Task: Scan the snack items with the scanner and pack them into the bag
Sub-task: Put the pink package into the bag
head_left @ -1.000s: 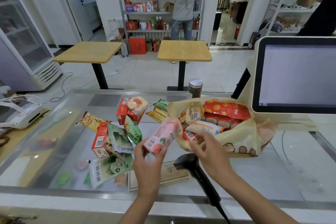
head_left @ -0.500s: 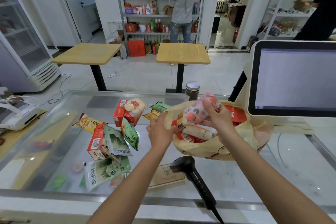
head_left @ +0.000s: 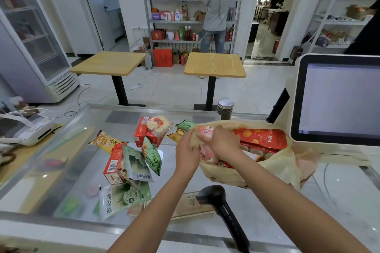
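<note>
While in right hand (head_left: 223, 145), packet (head_left: 206, 130) upright.

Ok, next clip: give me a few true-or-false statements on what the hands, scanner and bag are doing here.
1. The scanner lies on the counter, in neither hand. True.
2. The right hand holds a pink snack pack at the mouth of the bag. True.
3. The bag is empty. False: a red pack and other items lie inside.
4. The left hand rests flat on the counter. False: it grips the bag's rim.
</note>
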`<state>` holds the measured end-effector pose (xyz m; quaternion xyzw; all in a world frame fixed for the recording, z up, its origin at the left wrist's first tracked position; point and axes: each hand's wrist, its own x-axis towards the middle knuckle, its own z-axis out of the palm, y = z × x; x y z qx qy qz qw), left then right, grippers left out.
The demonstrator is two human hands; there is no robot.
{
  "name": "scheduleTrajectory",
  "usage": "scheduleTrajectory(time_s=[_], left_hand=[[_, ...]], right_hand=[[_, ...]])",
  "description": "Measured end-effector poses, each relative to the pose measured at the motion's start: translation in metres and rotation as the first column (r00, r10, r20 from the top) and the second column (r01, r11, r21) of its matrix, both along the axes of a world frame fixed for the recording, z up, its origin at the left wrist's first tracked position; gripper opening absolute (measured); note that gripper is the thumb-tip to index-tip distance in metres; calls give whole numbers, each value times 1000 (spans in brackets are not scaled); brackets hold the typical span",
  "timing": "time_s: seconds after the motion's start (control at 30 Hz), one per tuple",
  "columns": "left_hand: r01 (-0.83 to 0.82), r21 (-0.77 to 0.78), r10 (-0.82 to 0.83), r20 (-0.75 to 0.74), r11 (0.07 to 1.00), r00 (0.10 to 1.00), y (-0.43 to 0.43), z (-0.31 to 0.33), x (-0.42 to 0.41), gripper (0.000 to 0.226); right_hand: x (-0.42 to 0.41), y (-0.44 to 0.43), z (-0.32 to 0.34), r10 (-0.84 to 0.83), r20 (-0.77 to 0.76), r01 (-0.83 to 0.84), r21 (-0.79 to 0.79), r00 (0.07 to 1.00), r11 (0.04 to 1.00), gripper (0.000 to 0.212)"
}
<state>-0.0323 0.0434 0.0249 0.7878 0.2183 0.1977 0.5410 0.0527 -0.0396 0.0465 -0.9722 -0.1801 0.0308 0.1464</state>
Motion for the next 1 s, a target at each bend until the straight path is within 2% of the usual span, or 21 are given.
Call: scheduleTrajectory(time_s=[0.13,0.23,0.33,0.5,0.6,0.7,0.8,0.93,1.0], left_hand=[[75,-81,-75,3,994,997,9,11,1,78],[131,-51,-130,7,990,991,5,15,-1,76],[105,-47,-105,-8,993,994,6,7,-1,75],[36,-29,-37,-51,999,998,6,-6,-12,64],[-3,-100,6,30,995,1000,-1,-1,-17,69],[2,-84,7,111,996,994,-2,5,-13,76],[-19,-95,31,130,995,991,5,1,-11,75],[-17,-52,20,50,999,999,11,-16,-22,65],[-22,-20,22,-10,1000,1000,14,-28,-27,63]], right_hand=[[-6,0,-7,36,-53,-38,-39,998,999,59],[-5,3,-7,23,14,-23,-19,1000,1000,59],[-6,6,-5,44,90,-46,22,995,999,64],[-16,-3,-16,184,114,-190,43,976,981,47],[-15,3,-17,210,169,-207,-37,963,978,40],[-1,13,-12,161,185,-142,-107,970,984,40],[3,18,-12,142,175,-118,-141,974,983,41],[-19,16,-30,232,146,-212,-138,962,967,39],[-34,10,-35,267,135,-261,-57,954,964,34]])
